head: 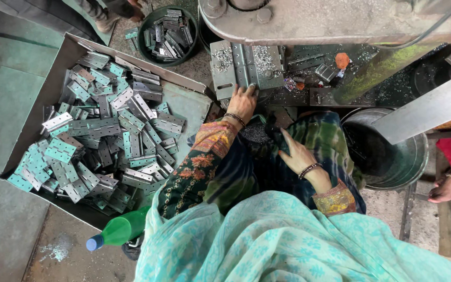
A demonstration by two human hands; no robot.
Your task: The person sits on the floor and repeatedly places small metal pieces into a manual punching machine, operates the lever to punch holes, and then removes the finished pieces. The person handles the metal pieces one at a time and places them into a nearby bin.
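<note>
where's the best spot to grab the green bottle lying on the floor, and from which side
Probably around the wide green body of the green bottle, coming down from above. It lies on its side, blue cap pointing lower left, so the round body faces up and is clear on top. Its right end is hidden under the teal cloth, and the neck by the cap is narrow, which would likely let it tip.

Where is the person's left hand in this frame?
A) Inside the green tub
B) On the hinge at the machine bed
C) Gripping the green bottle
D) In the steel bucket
B: the left hand rests on a metal hinge on the machine bed, while the right hand lies in the lap.
</note>
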